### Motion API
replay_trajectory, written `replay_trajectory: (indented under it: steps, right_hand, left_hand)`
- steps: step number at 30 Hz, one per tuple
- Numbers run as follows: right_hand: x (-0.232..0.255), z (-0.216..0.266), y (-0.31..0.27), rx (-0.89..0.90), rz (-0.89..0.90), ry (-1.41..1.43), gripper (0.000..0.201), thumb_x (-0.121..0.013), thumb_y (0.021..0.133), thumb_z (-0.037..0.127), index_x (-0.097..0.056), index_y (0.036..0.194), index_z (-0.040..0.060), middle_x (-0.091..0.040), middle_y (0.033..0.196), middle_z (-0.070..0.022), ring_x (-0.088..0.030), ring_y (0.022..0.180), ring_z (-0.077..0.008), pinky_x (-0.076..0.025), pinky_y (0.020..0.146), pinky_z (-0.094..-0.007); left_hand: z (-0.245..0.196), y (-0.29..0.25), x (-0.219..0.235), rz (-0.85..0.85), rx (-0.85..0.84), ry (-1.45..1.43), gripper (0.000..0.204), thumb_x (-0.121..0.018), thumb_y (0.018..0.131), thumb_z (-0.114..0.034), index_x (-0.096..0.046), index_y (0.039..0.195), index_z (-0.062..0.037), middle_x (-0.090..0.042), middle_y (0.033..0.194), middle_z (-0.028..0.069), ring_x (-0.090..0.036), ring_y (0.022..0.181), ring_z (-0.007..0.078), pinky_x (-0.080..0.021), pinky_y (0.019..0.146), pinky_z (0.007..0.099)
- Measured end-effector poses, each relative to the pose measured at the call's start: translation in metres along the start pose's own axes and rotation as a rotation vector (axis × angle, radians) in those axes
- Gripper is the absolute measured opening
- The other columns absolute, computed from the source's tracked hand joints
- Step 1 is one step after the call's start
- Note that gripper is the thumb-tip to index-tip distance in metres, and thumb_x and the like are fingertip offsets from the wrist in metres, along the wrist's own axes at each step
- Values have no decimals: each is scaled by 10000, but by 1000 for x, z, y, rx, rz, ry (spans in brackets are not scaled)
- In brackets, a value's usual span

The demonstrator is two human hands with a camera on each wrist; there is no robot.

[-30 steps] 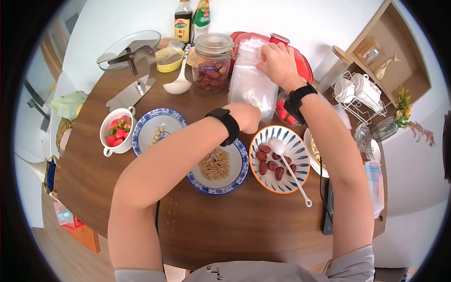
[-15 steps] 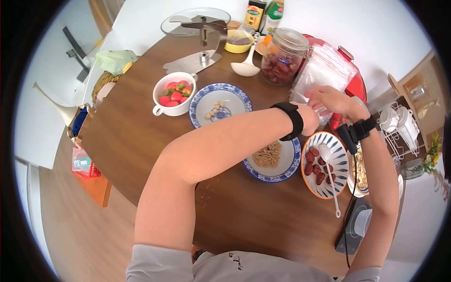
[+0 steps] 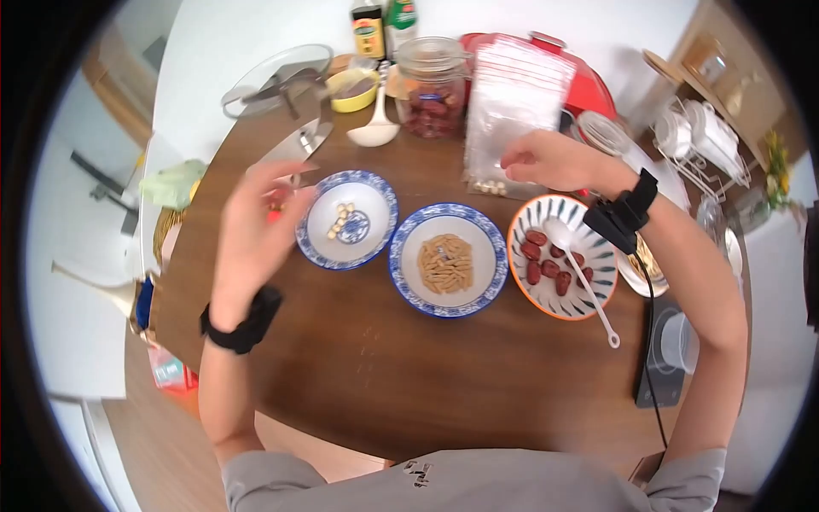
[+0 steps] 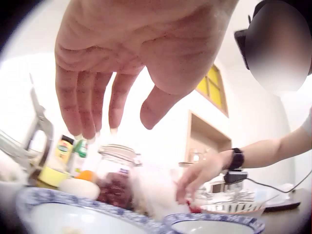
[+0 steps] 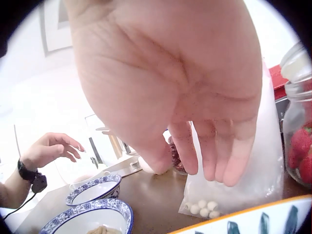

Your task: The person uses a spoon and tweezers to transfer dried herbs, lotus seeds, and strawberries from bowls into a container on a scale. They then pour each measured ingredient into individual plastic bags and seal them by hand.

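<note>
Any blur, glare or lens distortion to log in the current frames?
Head view: the left hand is smeared, labels on the bottles are too soft to read, and a curved black border suggests a fisheye lens; left wrist view: the wall is blown out to white; right wrist view: background glare at left, though pale balls at the plastic bag's lower edge stand out.

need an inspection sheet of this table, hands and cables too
Surface: brown table, faint pale marks toward the person
Job's things: plastic bags, white balls at a bottom corner; two blue-rimmed bowls, food pieces in each; orange-rimmed plate, red dates and white spoon
Clutter: ladle, lidded jar, two bottles
Left hand: raised, palm empty
Right hand: over the plastic bags, contact unclear
Cables: black cable hanging from the right wrist camera
Surroundings: white wall, cup rack at right
</note>
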State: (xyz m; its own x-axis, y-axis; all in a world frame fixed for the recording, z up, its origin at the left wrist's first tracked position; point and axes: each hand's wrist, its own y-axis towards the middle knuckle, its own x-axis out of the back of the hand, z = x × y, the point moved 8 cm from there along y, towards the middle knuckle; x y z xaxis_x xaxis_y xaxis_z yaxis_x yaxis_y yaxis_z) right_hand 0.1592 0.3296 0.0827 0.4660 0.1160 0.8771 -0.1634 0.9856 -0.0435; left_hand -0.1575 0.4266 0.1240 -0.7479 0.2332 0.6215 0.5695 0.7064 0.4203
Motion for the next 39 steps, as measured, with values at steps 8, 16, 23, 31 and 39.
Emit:
replay_trajectory:
  steps: [8, 16, 23, 31, 39]
  right_hand:
    - [32, 65, -112, -238, -163, -505, 448, -614, 887, 403, -633, 777, -30, -625, 652, -214, -636, 640, -398, -508, 613, -462]
    - [-40, 75, -208, -390, 8, -353, 451, -682, 835, 241, -433, 1079, -44, -614, 628, -170, -629, 599, -374, -482, 517, -459]
    - [-45, 65, -225, -383, -129, -411, 404, -574, 746, -31, -427, 1123, -41, -616, 628, -149, -624, 563, -338, -475, 475, -433]
    - [9, 75, -264, -427, -506, -318, 335, -530, 863, -14, -476, 1186, 57, -634, 670, -155, -643, 575, -300, -500, 513, -392]
    - [4, 77, -365, -555, -993, 591, 150, -444, 958, 23, -559, 1053, 40, -656, 772, -79, -563, 534, -79, -381, 421, -168]
  left_hand:
    - [133, -74, 73, -212, 449, 74, 417, -658, 920, -283, -517, 1221, -31, -563, 1090, 70, -573, 814, 114, -480, 639, 238]
    - [167, -85, 36, 3, 727, -403, 251, -553, 983, -301, -596, 1024, -56, -652, 934, 47, -638, 782, 121, -519, 641, 238]
    - [148, -87, 24, 106, 779, -593, 257, -527, 998, -289, -598, 914, -57, -691, 949, 115, -673, 829, 159, -546, 697, 258]
    - [168, -84, 38, 16, 586, -637, 263, -532, 999, -231, -642, 927, -3, -692, 917, 122, -671, 833, 159, -547, 768, 261]
    - [98, -69, 80, -48, 392, -497, 259, -541, 995, -216, -653, 917, 4, -688, 897, 111, -650, 819, 150, -525, 786, 271]
